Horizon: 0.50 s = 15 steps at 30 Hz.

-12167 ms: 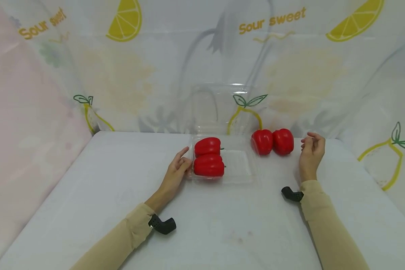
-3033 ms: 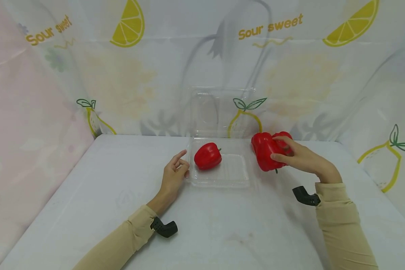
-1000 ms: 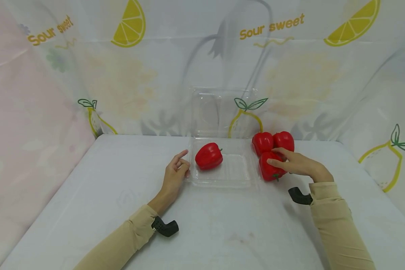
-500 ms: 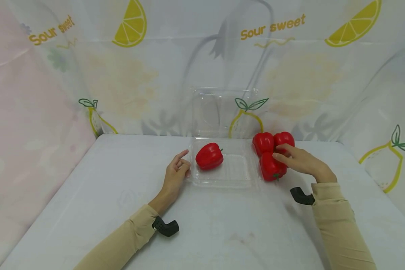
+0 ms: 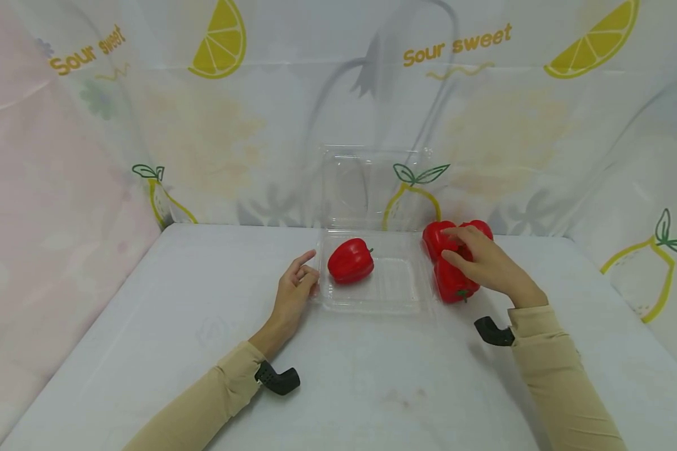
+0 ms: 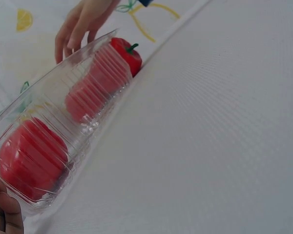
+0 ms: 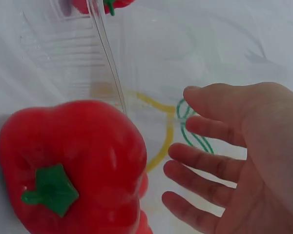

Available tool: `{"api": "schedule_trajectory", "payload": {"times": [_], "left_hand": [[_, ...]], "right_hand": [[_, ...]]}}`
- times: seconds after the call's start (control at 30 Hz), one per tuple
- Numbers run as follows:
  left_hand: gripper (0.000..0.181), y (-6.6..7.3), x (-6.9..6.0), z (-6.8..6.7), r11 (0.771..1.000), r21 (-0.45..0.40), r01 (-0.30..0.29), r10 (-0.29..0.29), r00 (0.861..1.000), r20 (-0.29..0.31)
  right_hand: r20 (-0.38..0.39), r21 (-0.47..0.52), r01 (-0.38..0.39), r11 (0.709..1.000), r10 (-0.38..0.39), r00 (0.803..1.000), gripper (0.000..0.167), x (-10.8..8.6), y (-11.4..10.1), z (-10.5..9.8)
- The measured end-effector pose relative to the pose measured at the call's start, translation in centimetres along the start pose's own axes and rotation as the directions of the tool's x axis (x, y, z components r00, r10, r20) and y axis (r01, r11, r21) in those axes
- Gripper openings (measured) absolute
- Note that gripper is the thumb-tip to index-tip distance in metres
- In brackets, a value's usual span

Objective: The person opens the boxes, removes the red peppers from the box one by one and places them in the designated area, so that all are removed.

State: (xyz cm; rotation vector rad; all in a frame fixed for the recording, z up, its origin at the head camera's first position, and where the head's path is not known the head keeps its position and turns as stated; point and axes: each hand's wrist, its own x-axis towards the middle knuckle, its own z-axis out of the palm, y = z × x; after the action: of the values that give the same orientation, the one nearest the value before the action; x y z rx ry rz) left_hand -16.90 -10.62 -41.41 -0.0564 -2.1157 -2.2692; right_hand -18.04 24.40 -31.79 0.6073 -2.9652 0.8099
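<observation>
A clear plastic box (image 5: 395, 307) stands with its lid raised at the back. One red bell pepper (image 5: 351, 261) lies inside at its left. My left hand (image 5: 290, 294) grips the box's left edge; in the left wrist view its curled fingers (image 6: 10, 207) show at the box end. Right of the box three more red bell peppers sit close together: a front pepper (image 5: 452, 285), a back left pepper (image 5: 433, 235) and a partly hidden back right one (image 5: 481, 227). Over them hovers my right hand (image 5: 488, 263), fingers apart and bent, holding nothing in the right wrist view.
A white-covered table (image 5: 372, 382) lies under everything. Close behind the box hangs a printed cloth (image 5: 293, 125) with lemons, and a pinkish cloth side (image 5: 62, 207) rises at the left.
One bell pepper has gone from the box to the right-hand group. My right hand has let go of it and shifted up and left above the peppers. My left hand stays put.
</observation>
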Motion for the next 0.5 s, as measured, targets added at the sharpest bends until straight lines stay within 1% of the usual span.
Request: {"api": "schedule_trajectory", "payload": {"times": [0.1, 0.33, 0.5], "left_hand": [[0.048, -0.1, 0.1, 0.0, 1.000, -0.002, 0.000, 0.000, 1.000, 0.000], [0.048, -0.2, 0.1, 0.0, 1.000, -0.004, -0.011, 0.011, 1.000, -0.007], [0.049, -0.1, 0.0, 0.0, 1.000, 0.023, -0.018, 0.018, 1.000, -0.009]], "right_hand": [[-0.011, -0.008, 0.044, 0.999, -0.045, 0.999, 0.049, 0.4, -0.7, 0.8], [0.022, -0.018, 0.103, 0.995, -0.103, 0.994, 0.052, 1.1, -2.2, 2.5], [-0.004, -0.014, 0.151, 0.988, -0.151, 0.989, 0.054, 1.6, -2.9, 3.6]]}}
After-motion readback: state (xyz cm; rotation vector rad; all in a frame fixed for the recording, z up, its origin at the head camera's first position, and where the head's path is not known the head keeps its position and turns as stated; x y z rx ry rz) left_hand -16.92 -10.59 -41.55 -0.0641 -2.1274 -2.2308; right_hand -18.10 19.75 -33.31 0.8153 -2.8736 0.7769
